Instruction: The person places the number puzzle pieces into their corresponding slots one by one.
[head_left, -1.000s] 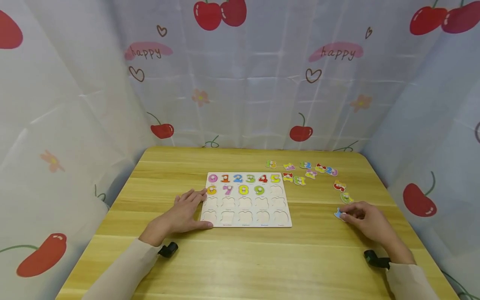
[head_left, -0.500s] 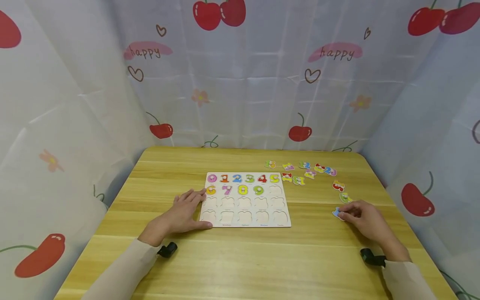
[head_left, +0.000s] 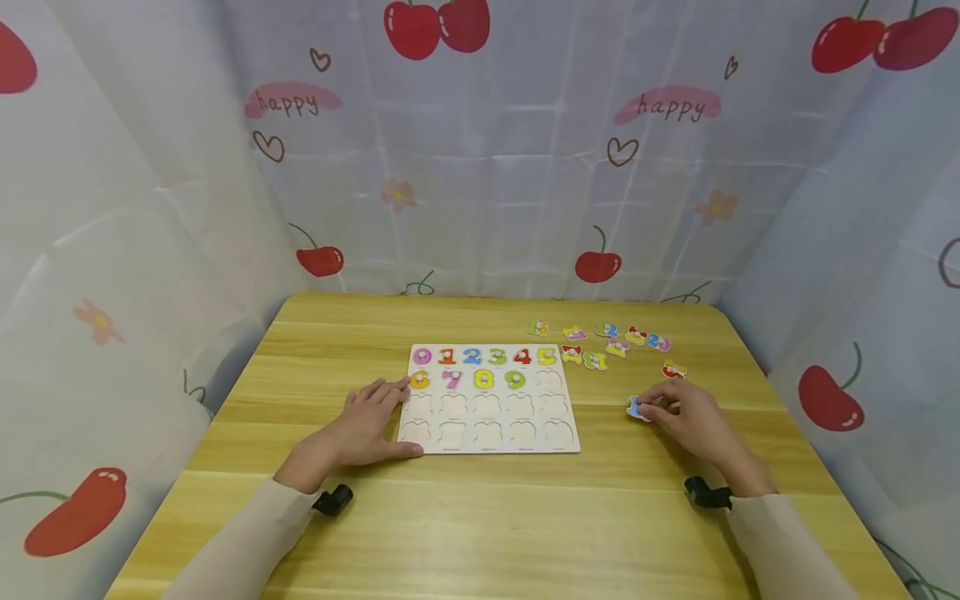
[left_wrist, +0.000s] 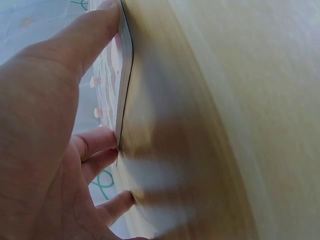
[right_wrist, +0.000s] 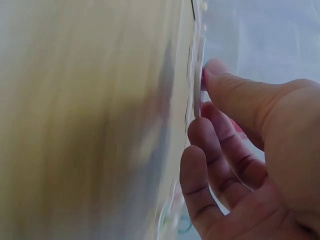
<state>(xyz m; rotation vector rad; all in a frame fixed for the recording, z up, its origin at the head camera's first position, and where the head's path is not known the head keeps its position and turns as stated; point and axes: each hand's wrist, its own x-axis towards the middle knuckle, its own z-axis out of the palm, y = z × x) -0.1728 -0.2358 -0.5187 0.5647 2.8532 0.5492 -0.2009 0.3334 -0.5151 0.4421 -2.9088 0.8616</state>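
A white number puzzle board (head_left: pixel 487 433) lies on the table, with coloured digits 0 to 9 seated in its top two rows and bare recesses below. My left hand (head_left: pixel 363 425) rests at the board's left edge, thumb on the near corner and fingers spread along the side; the left wrist view shows the thumb (left_wrist: pixel 95 35) against the board's edge. To the right of the board, my right hand (head_left: pixel 693 421) pinches a blue number puzzle piece (head_left: pixel 636 408) between thumb and fingers. In the right wrist view that piece (right_wrist: pixel 198 82) shows edge-on, close over the table.
Several loose number pieces lie right of and behind the board, among them a green-and-blue 12 (head_left: pixel 606 330), a blue-and-purple piece (head_left: pixel 658 342) and a red-and-yellow piece (head_left: pixel 674 369) beyond my right hand. A cherry-print curtain (head_left: pixel 480 208) encloses the wooden table (head_left: pixel 480 525).
My right hand has carried the blue puzzle piece leftward and slightly away from me, toward the board. It now covers the green piece seen before. The left hand stays on the board.
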